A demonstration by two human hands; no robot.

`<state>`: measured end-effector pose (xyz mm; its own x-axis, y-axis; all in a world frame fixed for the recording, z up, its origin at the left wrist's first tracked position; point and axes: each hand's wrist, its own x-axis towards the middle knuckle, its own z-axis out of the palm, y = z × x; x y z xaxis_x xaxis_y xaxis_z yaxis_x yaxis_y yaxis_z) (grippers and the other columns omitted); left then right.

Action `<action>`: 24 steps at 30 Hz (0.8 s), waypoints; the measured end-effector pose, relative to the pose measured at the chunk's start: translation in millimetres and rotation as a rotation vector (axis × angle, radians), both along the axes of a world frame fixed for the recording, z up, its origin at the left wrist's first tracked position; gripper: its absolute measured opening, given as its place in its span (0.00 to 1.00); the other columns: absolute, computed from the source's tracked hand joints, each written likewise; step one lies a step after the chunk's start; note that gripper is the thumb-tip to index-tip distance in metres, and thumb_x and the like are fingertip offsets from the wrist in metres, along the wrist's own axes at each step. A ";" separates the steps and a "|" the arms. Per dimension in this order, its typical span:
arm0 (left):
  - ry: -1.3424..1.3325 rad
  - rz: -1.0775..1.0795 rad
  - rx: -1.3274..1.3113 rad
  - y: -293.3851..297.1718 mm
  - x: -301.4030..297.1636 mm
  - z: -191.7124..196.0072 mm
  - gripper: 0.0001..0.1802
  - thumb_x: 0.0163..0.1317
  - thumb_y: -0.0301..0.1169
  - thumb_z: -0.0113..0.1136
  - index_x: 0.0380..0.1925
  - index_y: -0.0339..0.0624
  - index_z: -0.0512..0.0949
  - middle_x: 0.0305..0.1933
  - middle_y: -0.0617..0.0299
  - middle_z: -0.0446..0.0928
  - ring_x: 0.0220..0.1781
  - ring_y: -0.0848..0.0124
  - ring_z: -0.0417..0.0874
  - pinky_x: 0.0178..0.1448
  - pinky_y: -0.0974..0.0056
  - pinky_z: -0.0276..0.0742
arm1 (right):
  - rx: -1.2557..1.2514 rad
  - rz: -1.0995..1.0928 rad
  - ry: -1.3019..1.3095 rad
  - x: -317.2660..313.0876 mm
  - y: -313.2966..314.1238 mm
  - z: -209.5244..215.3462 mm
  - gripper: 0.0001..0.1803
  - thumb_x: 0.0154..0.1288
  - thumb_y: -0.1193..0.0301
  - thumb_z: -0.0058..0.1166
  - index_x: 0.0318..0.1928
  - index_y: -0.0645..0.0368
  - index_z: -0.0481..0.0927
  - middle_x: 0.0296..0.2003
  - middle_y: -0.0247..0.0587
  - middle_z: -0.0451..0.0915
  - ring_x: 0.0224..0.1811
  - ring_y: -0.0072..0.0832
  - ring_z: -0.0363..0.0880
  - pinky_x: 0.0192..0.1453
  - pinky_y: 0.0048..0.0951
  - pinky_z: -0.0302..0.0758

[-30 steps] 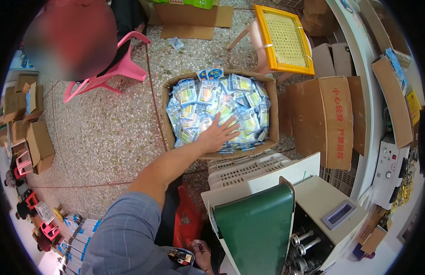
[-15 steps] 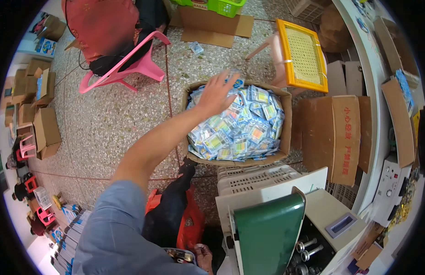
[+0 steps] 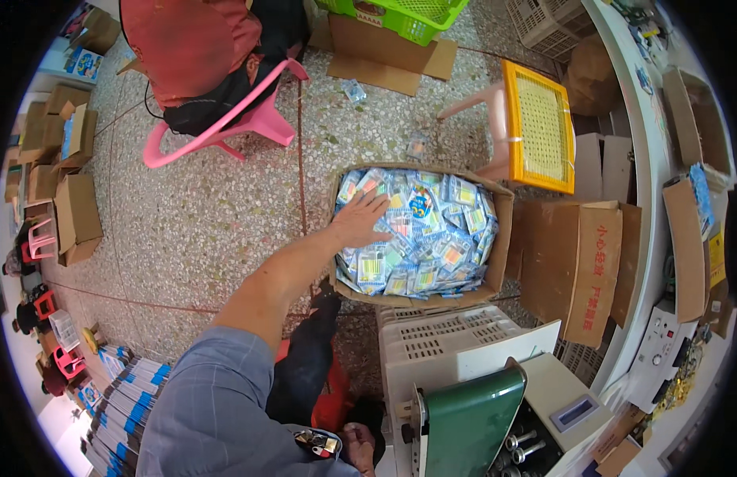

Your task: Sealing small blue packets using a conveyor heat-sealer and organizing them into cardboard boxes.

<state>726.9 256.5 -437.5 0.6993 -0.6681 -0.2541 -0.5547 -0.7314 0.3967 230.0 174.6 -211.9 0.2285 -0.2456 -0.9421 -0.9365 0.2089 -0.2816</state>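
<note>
My left hand (image 3: 360,221) reaches out from a blue-grey sleeve and lies palm down, fingers spread, on small clear-and-blue plastic packets (image 3: 428,238). These fill an open cardboard box (image 3: 502,246) on the floor and show coloured strips inside. The hand rests near the box's left side and grips no packet that I can see. Low in the view, my right hand (image 3: 359,447) is held close to my body with its fingers curled. What it holds, if anything, is hidden. Beside it, small metallic items stick out of a shirt pocket (image 3: 316,444).
A green conveyor-belt machine (image 3: 472,421) and a white plastic crate (image 3: 440,342) stand on the near side. To the right are a yellow-topped stool (image 3: 538,127) and cardboard boxes (image 3: 571,262). A pink chair (image 3: 253,127) stands at far left. Loose packets (image 3: 354,91) lie on the floor.
My left hand has come back from the box's far edge and down onto the packets at its left. A loose packet now shows on the floor beyond the box. The whole view has shifted slightly.
</note>
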 end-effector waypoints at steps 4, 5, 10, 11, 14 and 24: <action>0.131 -0.076 -0.197 21.5 2.5 28.4 0.37 0.68 0.48 0.57 0.67 0.32 0.63 0.69 0.45 0.64 0.73 0.50 0.62 0.77 0.49 0.55 | 0.107 -0.066 -0.001 28.0 17.7 11.6 0.15 0.70 0.62 0.60 0.47 0.60 0.79 0.37 0.38 0.83 0.39 0.24 0.82 0.44 0.28 0.81; 0.128 -0.074 -0.200 28.7 -4.5 31.6 0.37 0.68 0.48 0.57 0.67 0.32 0.63 0.69 0.45 0.64 0.73 0.50 0.62 0.77 0.49 0.55 | 0.119 -0.029 -0.039 49.5 21.7 18.4 0.14 0.71 0.62 0.59 0.47 0.60 0.79 0.38 0.37 0.83 0.39 0.24 0.82 0.43 0.27 0.80; 0.172 0.012 -0.264 64.9 -46.3 75.5 0.31 0.64 0.36 0.60 0.64 0.33 0.66 0.70 0.46 0.64 0.72 0.48 0.63 0.75 0.49 0.60 | 0.142 -0.030 -0.074 114.6 32.5 41.7 0.13 0.71 0.63 0.59 0.47 0.60 0.79 0.36 0.35 0.82 0.38 0.22 0.81 0.43 0.26 0.79; 0.173 0.019 -0.262 78.0 -58.9 78.8 0.31 0.64 0.36 0.60 0.64 0.33 0.66 0.70 0.46 0.64 0.72 0.48 0.63 0.75 0.49 0.60 | 0.151 -0.013 -0.094 122.6 33.2 46.2 0.13 0.71 0.64 0.59 0.47 0.60 0.79 0.36 0.35 0.82 0.38 0.21 0.80 0.44 0.26 0.78; 0.284 0.279 -0.238 119.8 -99.3 99.4 0.30 0.65 0.33 0.58 0.65 0.35 0.66 0.70 0.45 0.64 0.70 0.46 0.64 0.74 0.50 0.61 | 0.141 0.037 -0.111 132.6 36.0 45.5 0.14 0.71 0.63 0.60 0.47 0.59 0.79 0.35 0.35 0.83 0.38 0.22 0.82 0.43 0.26 0.80; 0.870 0.664 0.276 304.6 -312.2 155.5 0.25 0.59 0.46 0.60 0.44 0.34 0.79 0.46 0.35 0.80 0.51 0.42 0.81 0.56 0.45 0.76 | 0.205 0.211 -0.180 193.0 53.3 54.5 0.13 0.71 0.63 0.59 0.47 0.60 0.79 0.35 0.34 0.82 0.38 0.20 0.80 0.44 0.22 0.77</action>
<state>414.7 561.1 -281.9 0.4085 -0.0757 -0.9096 0.3629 -0.9009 0.2380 423.0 227.9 -157.4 0.4214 0.0152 -0.9068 -0.9041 0.0848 -0.4187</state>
